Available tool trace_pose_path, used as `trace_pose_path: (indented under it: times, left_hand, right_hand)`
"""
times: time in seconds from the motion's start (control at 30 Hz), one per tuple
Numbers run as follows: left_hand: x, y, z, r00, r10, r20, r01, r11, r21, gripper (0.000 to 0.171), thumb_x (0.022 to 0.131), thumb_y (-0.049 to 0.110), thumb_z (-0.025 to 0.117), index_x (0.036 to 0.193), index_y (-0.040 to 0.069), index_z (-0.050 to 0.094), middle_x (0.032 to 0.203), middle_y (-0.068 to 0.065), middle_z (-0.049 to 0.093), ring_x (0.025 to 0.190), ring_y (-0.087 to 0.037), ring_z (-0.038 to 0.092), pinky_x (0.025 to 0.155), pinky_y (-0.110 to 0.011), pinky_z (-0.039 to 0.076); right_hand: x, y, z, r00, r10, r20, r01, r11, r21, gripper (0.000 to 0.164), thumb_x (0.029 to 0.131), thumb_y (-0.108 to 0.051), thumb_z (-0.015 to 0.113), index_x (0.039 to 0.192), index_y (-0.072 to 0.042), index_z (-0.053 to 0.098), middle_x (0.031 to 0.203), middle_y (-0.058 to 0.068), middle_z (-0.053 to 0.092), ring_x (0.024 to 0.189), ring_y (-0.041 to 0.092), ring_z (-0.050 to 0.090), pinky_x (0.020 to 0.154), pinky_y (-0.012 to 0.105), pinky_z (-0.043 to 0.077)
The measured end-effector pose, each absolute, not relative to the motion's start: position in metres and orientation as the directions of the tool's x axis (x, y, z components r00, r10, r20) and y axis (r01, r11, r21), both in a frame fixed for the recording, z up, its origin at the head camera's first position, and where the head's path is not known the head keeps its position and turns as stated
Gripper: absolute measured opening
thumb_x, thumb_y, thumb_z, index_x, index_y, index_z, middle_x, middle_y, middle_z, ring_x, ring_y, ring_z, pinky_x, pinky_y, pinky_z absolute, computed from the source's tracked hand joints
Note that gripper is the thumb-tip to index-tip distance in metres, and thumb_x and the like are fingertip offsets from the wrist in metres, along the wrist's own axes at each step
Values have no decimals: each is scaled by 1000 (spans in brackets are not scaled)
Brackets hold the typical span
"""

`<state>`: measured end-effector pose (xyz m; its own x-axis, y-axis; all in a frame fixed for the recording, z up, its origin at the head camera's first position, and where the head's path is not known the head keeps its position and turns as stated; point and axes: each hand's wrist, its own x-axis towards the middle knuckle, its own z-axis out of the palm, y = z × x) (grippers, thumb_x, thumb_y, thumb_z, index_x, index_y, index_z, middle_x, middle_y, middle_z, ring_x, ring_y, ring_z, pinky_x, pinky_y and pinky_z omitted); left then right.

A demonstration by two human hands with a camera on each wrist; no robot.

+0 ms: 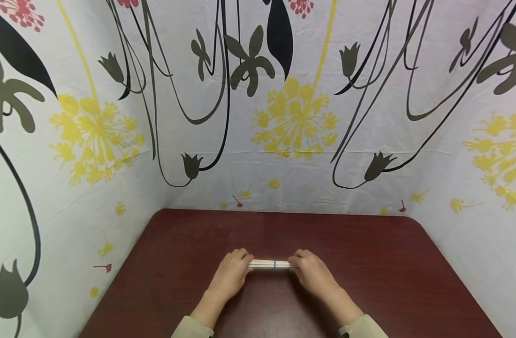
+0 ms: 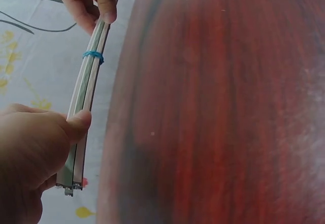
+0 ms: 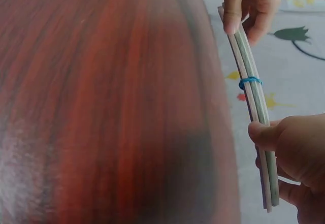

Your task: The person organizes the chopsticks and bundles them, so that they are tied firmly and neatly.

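A bundle of slim, straight, pale strips [image 1: 264, 265], white and grey-green with dark edges, lies level across the middle of the head view. A blue band [image 2: 93, 56] is wound round it near its middle. My left hand [image 1: 230, 276] pinches one end between thumb and fingers, and small notched tips stick out below that hand in the left wrist view. At the other end my right hand [image 1: 314, 274] grips the bundle the same way, its thumb [image 3: 261, 132] on top of the strips. The fingers hide part of both ends.
Beneath the hands is a dark red-brown wood-grain table [image 1: 283, 234] with rounded far corners. A white cloth [image 1: 300, 183] printed with flowers and stems hangs behind it and along both sides.
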<state>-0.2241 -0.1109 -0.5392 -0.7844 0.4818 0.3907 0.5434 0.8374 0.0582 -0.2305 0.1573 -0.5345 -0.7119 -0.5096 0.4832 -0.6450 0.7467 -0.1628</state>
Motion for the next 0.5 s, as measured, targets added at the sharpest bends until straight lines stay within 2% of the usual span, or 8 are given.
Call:
trace_pose_path:
  times: [0.2, 0.4, 0.5]
  left_hand:
    - [-229, -106, -553, -788, 474, 392, 524, 852, 23, 25, 89, 20, 77, 111, 11, 70, 101, -1, 61, 90, -18, 59, 80, -33, 51]
    - [-230, -102, -562, -814, 457, 359, 497, 868, 23, 26, 90, 13, 75, 115, 9, 69, 103, -3, 60, 92, -21, 58, 84, -36, 52]
    - [-230, -100, -566, -826, 456, 332, 487, 873, 13, 31, 87, 7, 76, 117, 8, 69, 106, -5, 61, 94, -22, 59, 85, -38, 52]
  right_hand:
    - [-238, 158, -550, -733, -500, 461, -624, 765, -163, 22, 79, -3, 83, 98, -10, 75, 92, 0, 67, 84, 19, 64, 73, 33, 56]
    - [-241, 154, -563, -674, -516, 529, -650, 754, -92, 16, 81, 1, 78, 88, -11, 70, 85, 1, 63, 75, 20, 62, 66, 35, 54]
    - [-241, 152, -568, -668, -517, 536, -642, 764, -63, 14, 83, 2, 75, 87, -10, 68, 85, 2, 61, 74, 20, 60, 65, 35, 53]
